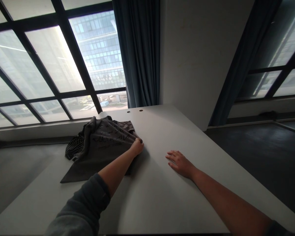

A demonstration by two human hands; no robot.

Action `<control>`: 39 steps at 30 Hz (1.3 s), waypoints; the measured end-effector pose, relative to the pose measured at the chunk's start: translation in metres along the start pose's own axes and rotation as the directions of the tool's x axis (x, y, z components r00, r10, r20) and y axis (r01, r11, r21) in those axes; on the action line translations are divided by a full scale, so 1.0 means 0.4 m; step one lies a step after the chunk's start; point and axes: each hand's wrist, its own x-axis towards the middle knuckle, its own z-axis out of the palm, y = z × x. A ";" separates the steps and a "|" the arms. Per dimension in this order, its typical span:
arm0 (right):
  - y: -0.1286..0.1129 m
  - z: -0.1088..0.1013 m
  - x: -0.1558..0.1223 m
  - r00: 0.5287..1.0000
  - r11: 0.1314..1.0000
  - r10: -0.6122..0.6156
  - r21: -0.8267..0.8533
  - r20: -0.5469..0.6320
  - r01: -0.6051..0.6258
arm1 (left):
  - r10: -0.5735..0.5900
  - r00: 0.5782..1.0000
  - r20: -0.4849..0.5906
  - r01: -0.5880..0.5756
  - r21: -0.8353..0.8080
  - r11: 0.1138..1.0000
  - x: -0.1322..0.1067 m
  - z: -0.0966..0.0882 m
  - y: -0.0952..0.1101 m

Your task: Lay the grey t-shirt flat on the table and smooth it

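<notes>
- Step in hand: my left hand pinches an edge of the grey printed shirt, fingers closed on the cloth.
- Shirt sits left of centre on the white table, bunched and partly folded; a striped cloth shows at its left side.
- My right hand rests flat on the table, right of centre, fingers slightly spread, holding nothing, well apart from the shirt.

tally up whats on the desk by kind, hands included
garments: 2 (grey printed garment, black striped cloth)
hands: 2 (left hand, right hand)
round holes in the white desk: 2
total: 6
</notes>
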 end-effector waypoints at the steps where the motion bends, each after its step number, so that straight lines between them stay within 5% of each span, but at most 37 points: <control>1: 0.000 -0.002 0.000 1.000 1.000 -0.001 0.000 0.001 0.001 | 0.008 1.000 0.009 -0.008 0.016 1.000 -0.015 0.003 0.001; 7: 0.001 -0.011 -0.006 1.000 1.000 -0.002 0.012 0.021 0.001 | 0.050 0.997 0.053 -0.058 0.174 0.983 -0.190 -0.002 -0.060; 11: 0.003 -0.011 -0.007 1.000 1.000 -0.011 0.026 0.012 0.011 | -0.071 0.995 -0.072 0.095 0.423 0.901 -0.309 -0.006 -0.138; 18: 0.016 -0.005 -0.005 0.999 0.999 -0.033 0.041 -0.022 0.034 | -0.051 0.998 -0.029 0.059 0.427 0.903 -0.318 -0.014 -0.176; 31: 0.008 -0.018 -0.003 0.998 0.999 -0.027 0.042 -0.056 0.029 | 0.054 0.997 0.046 -0.065 0.287 0.956 -0.268 0.032 -0.009; 39: 0.042 -0.031 0.000 0.978 0.984 0.099 0.164 -0.181 -0.069 | 0.248 0.953 0.174 -0.269 0.109 0.957 -0.325 0.100 0.206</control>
